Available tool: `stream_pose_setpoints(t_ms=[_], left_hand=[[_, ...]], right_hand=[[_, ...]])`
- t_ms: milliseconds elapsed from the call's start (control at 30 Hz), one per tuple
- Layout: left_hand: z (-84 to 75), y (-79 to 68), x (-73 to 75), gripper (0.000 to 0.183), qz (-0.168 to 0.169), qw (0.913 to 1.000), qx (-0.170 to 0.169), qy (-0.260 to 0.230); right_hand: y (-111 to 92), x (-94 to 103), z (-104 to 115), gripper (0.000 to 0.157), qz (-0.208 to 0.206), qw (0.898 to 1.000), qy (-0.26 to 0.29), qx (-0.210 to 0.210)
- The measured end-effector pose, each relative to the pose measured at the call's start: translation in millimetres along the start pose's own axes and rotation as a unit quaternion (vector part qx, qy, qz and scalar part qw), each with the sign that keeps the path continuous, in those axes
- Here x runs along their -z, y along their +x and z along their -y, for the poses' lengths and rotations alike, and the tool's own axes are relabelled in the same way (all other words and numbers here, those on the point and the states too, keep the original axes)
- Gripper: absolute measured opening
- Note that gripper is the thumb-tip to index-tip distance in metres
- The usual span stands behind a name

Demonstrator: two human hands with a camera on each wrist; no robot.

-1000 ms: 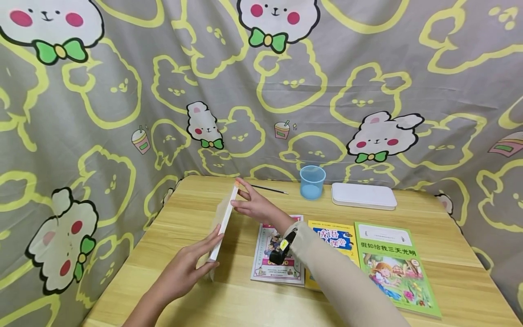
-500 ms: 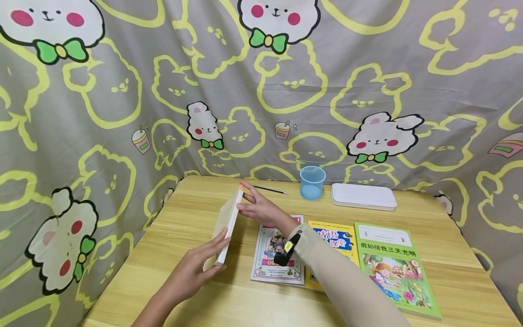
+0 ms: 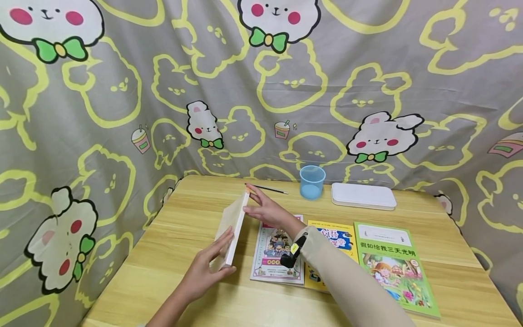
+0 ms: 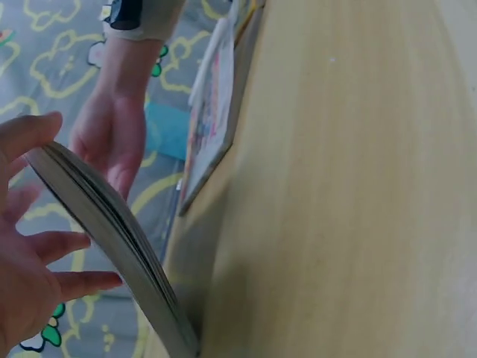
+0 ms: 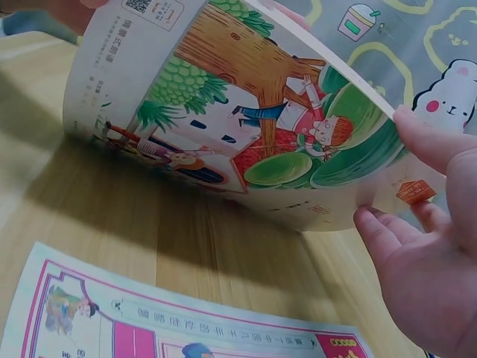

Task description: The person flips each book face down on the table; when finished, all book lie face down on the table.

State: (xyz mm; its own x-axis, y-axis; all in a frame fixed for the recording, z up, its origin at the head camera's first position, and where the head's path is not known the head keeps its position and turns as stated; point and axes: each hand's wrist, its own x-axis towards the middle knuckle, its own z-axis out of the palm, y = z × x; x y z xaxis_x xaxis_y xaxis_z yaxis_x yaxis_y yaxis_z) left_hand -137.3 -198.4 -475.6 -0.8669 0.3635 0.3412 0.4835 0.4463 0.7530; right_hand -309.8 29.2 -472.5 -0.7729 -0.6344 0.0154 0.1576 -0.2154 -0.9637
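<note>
Both hands hold up a book (image 3: 232, 217), tilted on its edge above the left part of the table. My left hand (image 3: 201, 269) grips the near end, thumb on one side and fingers spread over the other. At the far end my right hand (image 3: 267, 211) pinches the book between thumb and fingers. The right wrist view shows its illustrated cover (image 5: 261, 112), with a child, green leaves and a brown trunk. Page edges (image 4: 119, 216) face the left wrist camera. Just right of the held book lies a pink-bordered book (image 3: 278, 254), partly behind the right forearm.
A yellow book (image 3: 316, 279) and a green book (image 3: 398, 268) lie in a row on the wooden table (image 3: 163, 254). Farther back are a pencil (image 3: 269, 188), a blue cup (image 3: 312, 182) and a white case (image 3: 363, 196). A patterned curtain (image 3: 229, 91) hangs behind.
The book has shifted a little to the right with both hands on it. It has turned so that more of its pale left face shows. The other things have stayed put.
</note>
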Motion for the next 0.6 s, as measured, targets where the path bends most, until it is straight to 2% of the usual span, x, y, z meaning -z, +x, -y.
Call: stream_pose_setpoints(t_ms=[67, 133, 333, 500, 600], left_hand=[[2.0, 0.0, -3.1, 0.092, -0.001, 0.9997, 0.022, 0.001], [4.5, -0.2, -5.6, 0.099, 0.004, 0.9985, 0.049, 0.023], [16.7, -0.4, -9.8, 0.103, 0.045, 0.984, 0.113, 0.129], [24.3, -0.8, -11.9, 0.101, 0.077, 0.9758, 0.145, 0.144], [27.6, -1.4, -13.6, 0.1, 0.083, 0.9734, 0.148, 0.154]], right_hand=[[-2, 1.3, -1, 0.086, 0.0, 1.0, -0.013, -0.003], [-3, 2.8, -2, 0.087, 0.002, 1.0, -0.028, -0.003], [-7, 7.1, -7, 0.088, 0.002, 0.996, -0.087, -0.006], [-10, 11.7, -13, 0.088, -0.003, 0.993, -0.117, -0.009], [-11, 14.2, -17, 0.088, -0.007, 0.992, -0.129, -0.01]])
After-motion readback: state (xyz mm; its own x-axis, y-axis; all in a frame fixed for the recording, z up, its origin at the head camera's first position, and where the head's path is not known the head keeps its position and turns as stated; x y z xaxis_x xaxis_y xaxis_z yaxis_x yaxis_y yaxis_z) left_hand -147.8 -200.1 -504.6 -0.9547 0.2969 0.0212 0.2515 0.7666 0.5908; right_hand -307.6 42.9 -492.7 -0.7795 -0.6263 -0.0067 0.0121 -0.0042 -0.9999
